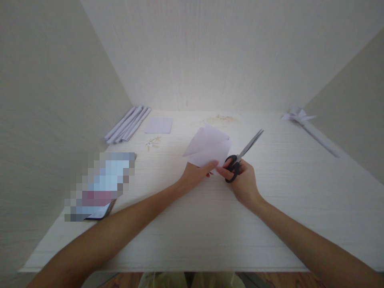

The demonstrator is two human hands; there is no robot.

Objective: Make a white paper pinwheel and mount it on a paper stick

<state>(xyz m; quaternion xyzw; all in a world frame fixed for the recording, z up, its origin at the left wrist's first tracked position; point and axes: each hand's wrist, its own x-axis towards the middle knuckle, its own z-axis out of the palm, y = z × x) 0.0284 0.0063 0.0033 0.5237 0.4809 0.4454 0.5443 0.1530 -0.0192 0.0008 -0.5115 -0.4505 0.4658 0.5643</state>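
— Paper [210,150], folded and pale lilac: where is it?
— Mid-table [192,224], pinched at its near edge by my left hand [196,174].
— And your right hand [244,182]?
— Gripping black-handled scissors [241,156], blades shut, pointing away, just beside the paper.

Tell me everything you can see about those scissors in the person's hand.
The scissors have black loop handles and slim silvery blades, metal by the look of them. The right hand grips them with fingers through the loops. The blades look shut or nearly so and point up and to the right, away from the person, low over the white table. The tips touch nothing, and the folded pale paper lies just to their left.
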